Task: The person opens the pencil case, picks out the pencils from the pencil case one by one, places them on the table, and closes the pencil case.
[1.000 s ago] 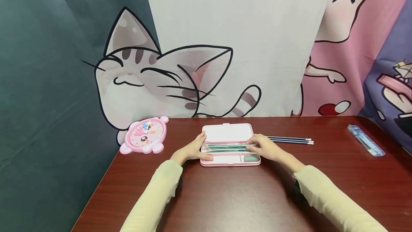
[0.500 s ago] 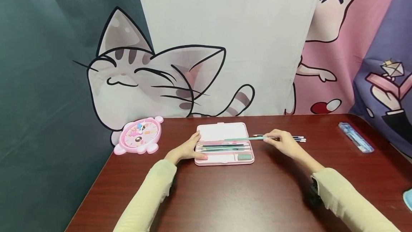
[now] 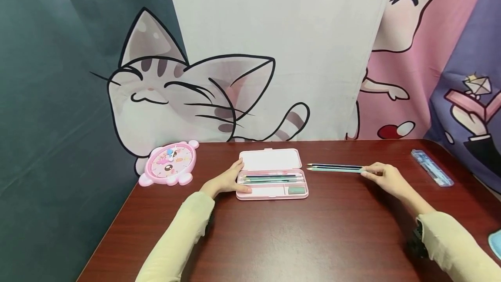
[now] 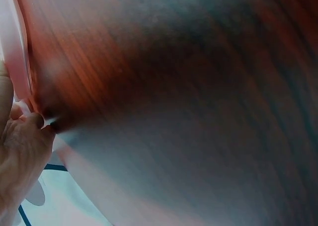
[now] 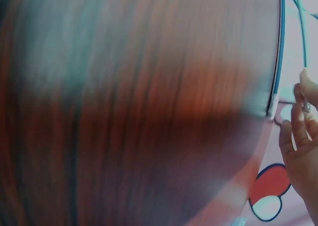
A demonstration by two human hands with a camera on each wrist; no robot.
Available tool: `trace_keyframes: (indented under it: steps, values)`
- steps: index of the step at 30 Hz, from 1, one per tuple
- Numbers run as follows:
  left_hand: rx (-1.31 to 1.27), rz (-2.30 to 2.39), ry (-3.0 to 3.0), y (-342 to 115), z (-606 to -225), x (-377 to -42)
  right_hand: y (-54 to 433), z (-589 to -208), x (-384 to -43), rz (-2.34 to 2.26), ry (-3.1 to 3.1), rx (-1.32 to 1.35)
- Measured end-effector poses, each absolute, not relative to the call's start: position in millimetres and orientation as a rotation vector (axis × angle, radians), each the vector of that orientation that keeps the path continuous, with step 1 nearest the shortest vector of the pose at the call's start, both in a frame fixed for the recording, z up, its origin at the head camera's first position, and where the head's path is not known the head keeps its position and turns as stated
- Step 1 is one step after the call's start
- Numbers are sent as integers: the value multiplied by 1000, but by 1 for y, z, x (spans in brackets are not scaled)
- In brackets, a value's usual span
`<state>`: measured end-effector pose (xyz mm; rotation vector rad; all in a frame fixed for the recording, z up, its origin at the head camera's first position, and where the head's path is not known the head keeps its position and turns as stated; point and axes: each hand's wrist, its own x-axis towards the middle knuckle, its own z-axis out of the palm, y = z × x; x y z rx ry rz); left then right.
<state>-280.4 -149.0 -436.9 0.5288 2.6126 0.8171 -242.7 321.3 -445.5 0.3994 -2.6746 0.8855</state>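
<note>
A pink pencil case (image 3: 272, 191) lies unfolded on the table, with several pencils (image 3: 270, 179) and a green eraser-like block (image 3: 296, 190) inside. My left hand (image 3: 223, 182) holds its left side, thumb at the front and fingers by the lid; the left wrist view shows this hand (image 4: 25, 156) at the pink edge (image 4: 20, 52). To the right of the case, my right hand (image 3: 385, 177) pinches a light green pencil (image 3: 332, 169) near its end. Dark blue pencils (image 3: 332, 166) lie just behind it. In the right wrist view the green pencil (image 5: 302, 27) appears between thumb and fingers, beside a dark blue pencil (image 5: 280, 42).
A pink clock (image 3: 172, 163) with a cartoon face lies at the left of the table (image 3: 297, 238). A blue clear packet (image 3: 432, 168) rests at the far right. Part of a light blue thing (image 3: 495, 241) shows at the right edge. A cartoon-printed curtain (image 3: 328, 55) hangs behind.
My right hand has taken the green pencil out of the case and carried it right, to beside the dark blue pencils. The left hand stays at the case. The head view has shifted slightly.
</note>
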Motion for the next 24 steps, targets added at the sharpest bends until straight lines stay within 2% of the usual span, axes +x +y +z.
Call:
trace_keyframes:
  steps: [8, 16, 24]
  values:
    - [536, 836, 2605, -147, -438, -280, 329, -451, -247, 750, -2712, 401]
    - [539, 854, 2595, -147, -436, -279, 324, -448, -247, 642, -2720, 288]
    - [541, 862, 2596, -150, -436, -279, 289, -446, -255, 804, -2648, 342]
